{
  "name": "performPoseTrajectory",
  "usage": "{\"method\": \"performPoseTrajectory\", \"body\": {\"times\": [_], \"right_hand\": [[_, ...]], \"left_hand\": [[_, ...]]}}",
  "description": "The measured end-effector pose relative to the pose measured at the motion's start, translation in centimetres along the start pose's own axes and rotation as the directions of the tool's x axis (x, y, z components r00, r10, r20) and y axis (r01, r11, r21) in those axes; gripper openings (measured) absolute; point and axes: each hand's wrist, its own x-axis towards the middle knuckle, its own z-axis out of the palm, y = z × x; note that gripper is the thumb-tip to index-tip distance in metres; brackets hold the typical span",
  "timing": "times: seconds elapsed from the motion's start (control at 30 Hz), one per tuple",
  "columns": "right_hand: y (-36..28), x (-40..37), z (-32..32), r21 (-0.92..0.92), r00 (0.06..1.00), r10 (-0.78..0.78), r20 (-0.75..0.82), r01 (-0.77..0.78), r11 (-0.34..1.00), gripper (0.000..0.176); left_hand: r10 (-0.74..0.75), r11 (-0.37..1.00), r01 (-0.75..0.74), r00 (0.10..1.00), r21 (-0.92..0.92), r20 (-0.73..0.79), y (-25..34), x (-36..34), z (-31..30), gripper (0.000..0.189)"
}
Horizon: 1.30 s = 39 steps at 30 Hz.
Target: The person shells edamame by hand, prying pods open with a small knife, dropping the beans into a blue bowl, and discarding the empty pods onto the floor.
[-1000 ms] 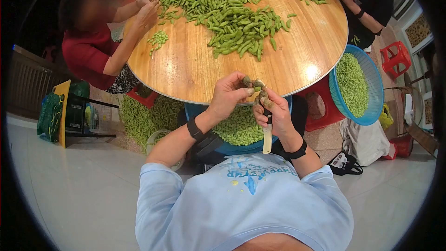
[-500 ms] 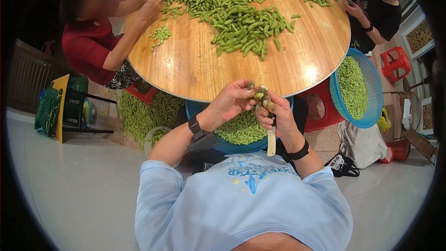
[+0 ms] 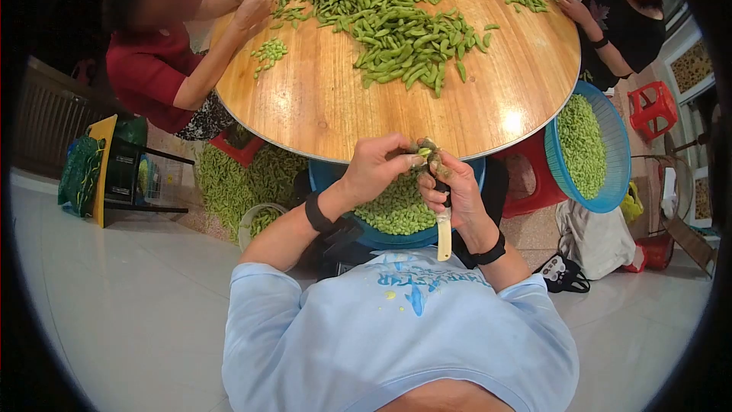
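My left hand [image 3: 377, 166] is closed in a pinch on a green soybean pod [image 3: 424, 152], just past the table edge. The pod is partly covered by fingers. My right hand [image 3: 459, 189] touches the left fingertips at the pod and is wrapped round a small knife [image 3: 444, 235]. The knife's cream-coloured end points down towards my shirt, with a black part in the palm; its other end is hidden. Beneath both hands sits a blue basket [image 3: 374, 240] with shelled green beans [image 3: 396, 210] in it.
A heap of pods [image 3: 412, 42] lies on the round wooden table [image 3: 305, 118], near a few shelled beans [image 3: 269, 55]. Co-workers sit at left and right. A second blue basket [image 3: 619, 149] of beans stands right, beside a red stool [image 3: 526, 183]. More pods [image 3: 240, 187] cover the floor left.
My left fingers have shifted and bunched closer around the pod. My right hand still grips the knife. The whole view has moved slightly; the right co-worker's hands have come closer together.
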Motion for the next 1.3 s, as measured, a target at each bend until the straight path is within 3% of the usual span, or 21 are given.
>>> {"method": "performPoseTrajectory", "body": {"times": [0.03, 0.07, 0.13, 0.17, 0.2, 0.23, 0.27, 0.3, 0.33, 0.43, 0.47, 0.53, 0.57, 0.63, 0.67, 0.77, 0.93, 1.0, 1.13, 1.23, 1.3], "right_hand": [[0.0, -0.1, 0.1, 0.000, 1.000, 0.001, -0.001, -0.001, 1.000, 0.026], [-0.2, -0.1, 0.2, -0.021, 1.000, 0.001, 0.001, 0.000, 1.000, 0.025], [-0.3, 0.0, 0.4, -0.042, 1.000, -0.001, 0.006, 0.001, 0.999, 0.025], [-0.1, 0.0, 0.3, -0.176, 0.997, -0.076, -0.028, 0.070, 0.982, 0.024], [0.0, 0.0, 0.2, -0.308, 0.987, -0.153, -0.052, 0.130, 0.942, 0.023], [0.1, 0.1, 0.1, -0.306, 0.987, -0.150, -0.056, 0.126, 0.943, 0.023], [0.1, 0.3, -0.1, -0.502, 0.961, -0.270, -0.063, 0.203, 0.841, 0.021], [0.0, 0.5, -0.2, -0.674, 0.922, -0.385, -0.042, 0.258, 0.692, 0.020], [0.1, 0.8, -0.3, -0.673, 0.923, -0.382, -0.042, 0.257, 0.694, 0.020], [0.2, 1.2, -0.8, -0.896, 0.846, -0.522, 0.104, 0.308, 0.321, 0.023], [0.1, 1.4, -0.7, -0.896, 0.848, -0.520, 0.102, 0.305, 0.322, 0.023], [-0.1, 1.6, -0.3, -0.929, 0.733, -0.592, 0.336, 0.362, -0.078, 0.024], [-0.1, 1.7, -0.2, -0.929, 0.738, -0.586, 0.334, 0.362, -0.074, 0.024], [-0.1, 2.0, 0.1, -0.922, 0.713, -0.587, 0.385, 0.329, -0.205, 0.024], [-0.1, 1.9, 0.6, -0.922, 0.719, -0.578, 0.385, 0.332, -0.200, 0.024], [0.2, 1.9, 1.2, -0.928, 0.725, -0.584, 0.365, 0.337, -0.161, 0.023], [0.0, 2.7, 1.9, -0.943, 0.789, -0.525, 0.319, 0.320, -0.092, 0.023], [-0.1, 3.0, 1.6, -0.951, 0.809, -0.503, 0.305, 0.289, -0.112, 0.023], [-0.6, 2.3, 2.3, -0.943, 0.753, -0.583, 0.304, 0.323, -0.073, 0.021], [0.2, 2.0, 3.3, -0.927, 0.798, -0.496, 0.341, 0.372, -0.039, 0.020], [0.3, 2.5, 3.1, -0.909, 0.781, -0.497, 0.379, 0.415, -0.040, 0.021]], "left_hand": [[-0.278, 0.902, 0.289, 0.957, -0.320, 0.082, 0.0, -0.1, 0.0, 0.009], [-0.276, 0.903, 0.288, 0.958, -0.320, 0.082, 0.1, -0.1, 0.0, 0.009], [-0.391, 0.747, 0.410, 0.908, -0.524, 0.152, 0.3, 0.1, 0.1, 0.011], [-0.392, 0.746, 0.410, 0.907, -0.524, 0.152, 0.2, 0.1, 0.1, 0.011], [-0.388, 0.812, 0.406, 0.912, -0.419, 0.133, 0.2, 0.1, 0.2, 0.009], [-0.382, 0.864, 0.399, 0.917, -0.307, 0.115, 0.1, 0.0, 0.3, 0.009], [-0.386, 0.862, 0.402, 0.915, -0.308, 0.116, 0.1, -0.2, 0.5, 0.009], [-0.217, 0.970, 0.223, 0.974, -0.100, 0.066, 0.3, -0.3, 0.6, 0.009], [-0.035, 0.992, 0.028, 0.998, 0.121, 0.056, 0.4, -0.5, 0.7, 0.010], [-0.082, 0.994, 0.076, 0.993, 0.076, 0.082, 0.9, -0.6, 0.5, 0.011], [-0.085, 0.994, 0.080, 0.993, 0.073, 0.081, 1.0, -0.5, 0.4, 0.011], [-0.042, 0.977, 0.017, 0.993, 0.211, 0.112, 1.1, -0.5, 0.1, 0.011], [-0.049, 0.977, 0.025, 0.993, 0.210, 0.107, 1.2, -0.5, -0.1, 0.011], [-0.086, 0.974, 0.064, 0.992, 0.217, 0.096, 1.4, -0.3, -0.6, 0.013], [-0.073, 0.993, 0.070, 0.997, 0.097, 0.028, 1.4, -0.3, -0.4, 0.017], [-0.131, 0.978, 0.119, 0.989, 0.173, 0.063, 2.8, 0.1, -1.6, 0.022], [-0.047, 0.996, 0.043, 0.998, 0.077, 0.049, 2.6, -0.3, -2.2, 0.022], [-0.081, 0.976, 0.050, 0.987, 0.214, 0.138, 3.3, -0.1, -2.6, 0.024], [-0.086, 0.977, 0.074, 0.995, 0.200, 0.050, 3.0, -0.3, -3.3, 0.024], [-0.127, 0.962, 0.113, 0.991, 0.248, 0.041, 3.3, -0.6, -3.3, 0.024], [-0.070, 0.978, 0.056, 0.996, 0.199, 0.061, 3.1, -0.7, -3.1, 0.024]]}}
